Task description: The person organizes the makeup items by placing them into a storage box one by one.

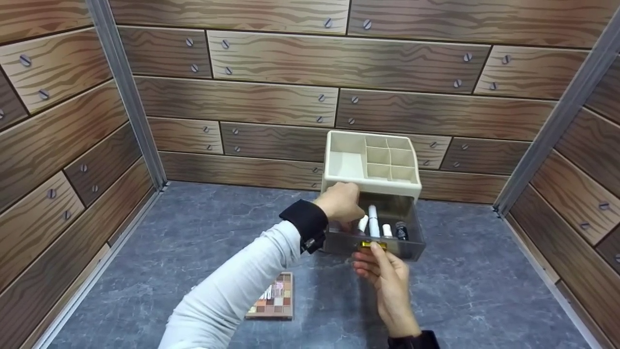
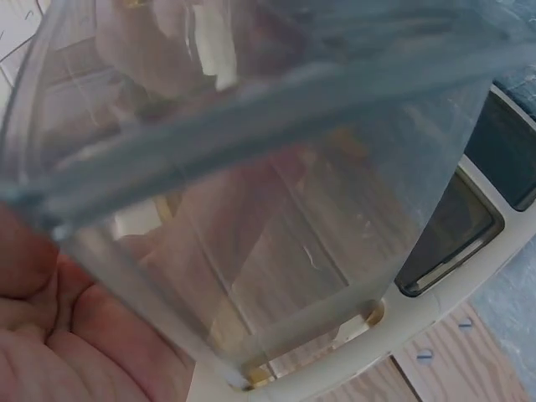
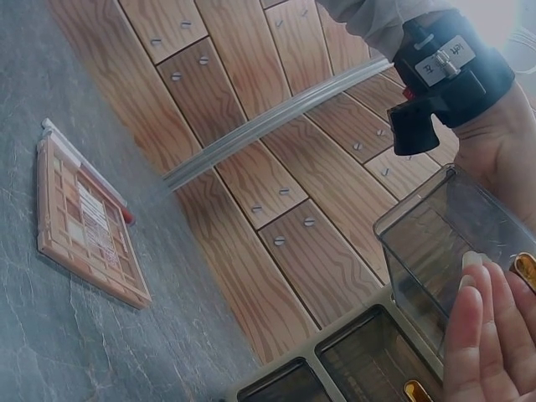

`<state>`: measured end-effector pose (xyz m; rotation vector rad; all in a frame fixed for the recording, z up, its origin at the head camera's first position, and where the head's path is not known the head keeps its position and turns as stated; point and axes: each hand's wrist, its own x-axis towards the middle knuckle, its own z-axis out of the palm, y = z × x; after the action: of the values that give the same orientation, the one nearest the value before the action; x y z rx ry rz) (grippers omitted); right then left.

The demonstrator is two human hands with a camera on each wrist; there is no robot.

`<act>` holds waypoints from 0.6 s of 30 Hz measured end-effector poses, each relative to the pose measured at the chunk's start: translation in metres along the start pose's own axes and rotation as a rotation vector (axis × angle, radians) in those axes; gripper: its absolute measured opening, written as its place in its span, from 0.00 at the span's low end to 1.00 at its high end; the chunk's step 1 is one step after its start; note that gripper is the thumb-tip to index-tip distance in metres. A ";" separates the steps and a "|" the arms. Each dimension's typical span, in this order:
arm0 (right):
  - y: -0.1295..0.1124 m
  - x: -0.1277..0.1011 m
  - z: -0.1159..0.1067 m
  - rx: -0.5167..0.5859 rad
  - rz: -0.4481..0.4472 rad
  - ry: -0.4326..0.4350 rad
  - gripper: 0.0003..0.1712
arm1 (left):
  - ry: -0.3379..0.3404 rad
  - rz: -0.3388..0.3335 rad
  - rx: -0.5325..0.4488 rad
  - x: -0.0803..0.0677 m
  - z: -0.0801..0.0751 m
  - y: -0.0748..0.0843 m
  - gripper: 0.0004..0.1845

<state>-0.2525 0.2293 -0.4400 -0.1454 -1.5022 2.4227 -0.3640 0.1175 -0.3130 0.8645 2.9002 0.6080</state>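
Note:
A smoky transparent drawer (image 1: 414,249) is pulled out from a cream cosmetics organizer (image 1: 373,183). My left hand (image 1: 343,202) reaches down over its left side; the fingertips are hidden inside, close to a small white item (image 1: 363,223). Beside that lie a long white tube (image 1: 373,222), a small white-capped bottle (image 1: 386,230) and a dark bottle (image 1: 401,231). My right hand (image 1: 390,283) pinches the gold drawer handle (image 1: 366,245), thumb on top and fingers beneath. The left wrist view shows the left palm (image 2: 92,335) against the clear drawer wall, its contents blurred.
An eyeshadow palette (image 1: 278,303) lies on the grey marbled surface, partly behind the left sleeve. Next to it in the right wrist view is a slim white stick (image 3: 88,163) with a red end. Wood-patterned walls (image 1: 271,102) enclose the back and sides.

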 end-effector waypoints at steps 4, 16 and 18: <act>0.001 0.000 0.000 -0.001 0.001 -0.005 0.15 | -0.023 -0.003 -0.184 -0.005 -0.005 -0.006 0.06; 0.002 -0.001 -0.001 -0.021 0.000 0.000 0.14 | 0.090 -0.005 -0.655 -0.046 -0.024 -0.046 0.13; 0.001 0.000 -0.002 -0.016 -0.003 0.002 0.14 | 0.121 -0.001 -0.662 -0.053 -0.024 -0.054 0.13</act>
<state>-0.2523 0.2311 -0.4418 -0.1491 -1.5208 2.4078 -0.3510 0.0392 -0.3145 0.7350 2.4941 1.5351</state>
